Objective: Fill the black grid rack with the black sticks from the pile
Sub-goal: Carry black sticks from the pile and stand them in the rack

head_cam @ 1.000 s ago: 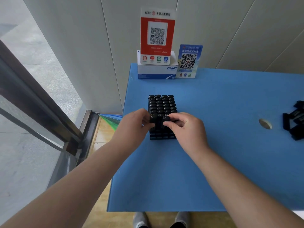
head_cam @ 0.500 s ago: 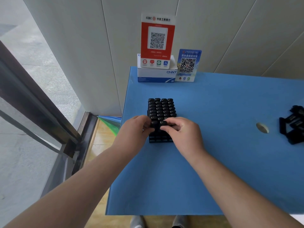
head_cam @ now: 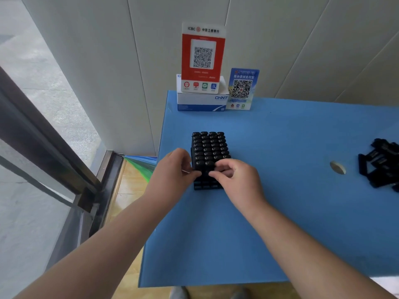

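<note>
Black on blue: the black grid rack stands on the desk, toward its left edge and in front of the person, most of its cells already filled with upright black sticks. Only the nearest rows look empty, and both hands work there. The left hand is at the rack's near-left side, its grip pressed together on what appears to be a stick end at the row being filled; the fingers hide the contact itself. The right hand is at the near-right, thumb and forefinger pinched together over the same row, apparently on another stick. The pile lies well apart, at the far right edge of the desk.

Risks from here, as I judge them: two hands crowding one row could tilt a stick so it jams against a cell wall, or knock a seated neighbour askew. A sideways push could also slide the rack nearer the desk's left edge.

Compared with half a second ago, both hands have closed in slightly and sit lower over the near rows, and the camera has tipped up a little. The rack and pile have not shifted.
</note>
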Demonstrator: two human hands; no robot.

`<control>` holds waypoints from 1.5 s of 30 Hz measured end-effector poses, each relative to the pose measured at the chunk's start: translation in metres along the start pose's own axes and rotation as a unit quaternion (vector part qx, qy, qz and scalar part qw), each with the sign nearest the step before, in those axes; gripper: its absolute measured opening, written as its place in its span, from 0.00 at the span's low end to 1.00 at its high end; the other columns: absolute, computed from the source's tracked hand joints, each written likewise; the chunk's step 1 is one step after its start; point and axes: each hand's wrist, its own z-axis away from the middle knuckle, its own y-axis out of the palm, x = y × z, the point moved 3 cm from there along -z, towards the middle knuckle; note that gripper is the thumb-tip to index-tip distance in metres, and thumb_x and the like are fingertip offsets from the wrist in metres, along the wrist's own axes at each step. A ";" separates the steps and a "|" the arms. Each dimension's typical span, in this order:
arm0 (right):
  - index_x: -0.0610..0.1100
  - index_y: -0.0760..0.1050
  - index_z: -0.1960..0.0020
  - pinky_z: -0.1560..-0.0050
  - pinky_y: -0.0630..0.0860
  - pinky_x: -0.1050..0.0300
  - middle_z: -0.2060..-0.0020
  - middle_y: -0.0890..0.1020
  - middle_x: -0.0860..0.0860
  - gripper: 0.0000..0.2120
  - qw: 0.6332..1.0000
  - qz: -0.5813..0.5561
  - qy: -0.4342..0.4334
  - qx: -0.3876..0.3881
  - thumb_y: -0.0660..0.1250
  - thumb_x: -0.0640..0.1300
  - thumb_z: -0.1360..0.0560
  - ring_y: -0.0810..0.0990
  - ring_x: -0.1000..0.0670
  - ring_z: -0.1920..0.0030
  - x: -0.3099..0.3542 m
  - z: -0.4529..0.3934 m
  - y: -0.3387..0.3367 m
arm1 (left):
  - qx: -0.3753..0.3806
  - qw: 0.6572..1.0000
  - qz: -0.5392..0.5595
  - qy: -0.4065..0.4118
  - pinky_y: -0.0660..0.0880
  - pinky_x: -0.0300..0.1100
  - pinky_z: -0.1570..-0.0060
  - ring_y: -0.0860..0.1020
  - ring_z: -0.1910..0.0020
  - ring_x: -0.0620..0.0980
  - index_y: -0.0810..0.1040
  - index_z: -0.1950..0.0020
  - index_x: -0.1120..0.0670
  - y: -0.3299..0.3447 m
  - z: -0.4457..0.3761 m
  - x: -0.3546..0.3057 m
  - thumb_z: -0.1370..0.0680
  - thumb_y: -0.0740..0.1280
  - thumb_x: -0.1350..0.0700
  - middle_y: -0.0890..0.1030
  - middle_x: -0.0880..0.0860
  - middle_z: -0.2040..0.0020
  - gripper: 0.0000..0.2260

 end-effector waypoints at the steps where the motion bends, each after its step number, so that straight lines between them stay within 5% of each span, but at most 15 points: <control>1: 0.53 0.81 0.52 0.57 0.74 0.73 0.59 0.84 0.58 0.08 1.000 0.003 0.002 -0.003 0.77 0.44 0.28 0.81 0.61 0.60 -0.001 0.002 -0.003 | -0.006 1.000 -0.006 0.008 0.76 0.44 0.57 0.78 0.60 0.44 0.71 0.54 0.51 -0.003 0.001 -0.003 0.30 0.77 0.53 0.77 0.45 0.59 0.15; 7: 0.50 0.81 0.49 0.57 0.73 0.69 0.58 0.82 0.57 0.11 0.998 0.024 -0.034 -0.037 0.78 0.44 0.29 0.79 0.56 0.61 0.003 0.010 -0.043 | -0.037 0.992 -0.062 0.106 0.73 0.41 0.55 0.75 0.57 0.42 0.74 0.46 0.49 -0.019 0.004 -0.042 0.27 0.75 0.50 0.72 0.43 0.53 0.15; 13: 0.45 0.80 0.44 0.49 0.78 0.54 0.54 0.80 0.54 0.15 0.986 0.115 -0.077 -0.097 0.77 0.43 0.29 0.79 0.53 0.54 -0.021 0.036 -0.130 | -0.014 0.963 -0.168 0.209 0.69 0.41 0.44 0.73 0.39 0.53 0.76 0.35 0.53 0.015 0.023 -0.107 0.23 0.69 0.53 0.76 0.50 0.41 0.17; 16: 0.46 0.78 0.39 0.43 0.77 0.53 0.47 0.80 0.54 0.18 0.974 0.195 -0.048 -0.102 0.75 0.46 0.27 0.79 0.53 0.47 -0.048 0.066 -0.184 | 0.036 0.951 -0.217 0.217 0.67 0.45 0.34 0.71 0.34 0.54 0.73 0.30 0.53 0.052 0.040 -0.135 0.22 0.67 0.50 0.75 0.51 0.36 0.21; 22: 0.46 0.71 0.28 0.33 0.70 0.52 0.33 0.75 0.52 0.25 0.940 0.325 0.038 -0.091 0.70 0.51 0.23 0.72 0.48 0.32 -0.103 0.134 -0.283 | 0.085 0.930 -0.272 0.231 0.67 0.46 0.32 0.68 0.31 0.54 0.66 0.25 0.52 0.127 0.083 -0.194 0.20 0.62 0.46 0.70 0.50 0.30 0.25; 34: 0.46 0.70 0.28 0.34 0.72 0.52 0.34 0.75 0.51 0.25 0.912 0.381 0.092 -0.124 0.68 0.52 0.23 0.73 0.47 0.35 -0.178 0.218 -0.396 | 0.148 0.914 -0.240 0.290 0.64 0.43 0.31 0.65 0.29 0.51 0.64 0.24 0.52 0.245 0.150 -0.304 0.19 0.61 0.45 0.68 0.49 0.29 0.25; 45: 0.47 0.71 0.29 0.36 0.72 0.52 0.36 0.76 0.52 0.25 0.903 0.392 0.120 -0.131 0.69 0.52 0.23 0.74 0.48 0.36 -0.231 0.169 -0.455 | 0.184 0.904 -0.224 0.313 0.64 0.44 0.31 0.65 0.29 0.52 0.63 0.24 0.53 0.330 0.095 -0.360 0.19 0.60 0.45 0.66 0.50 0.28 0.25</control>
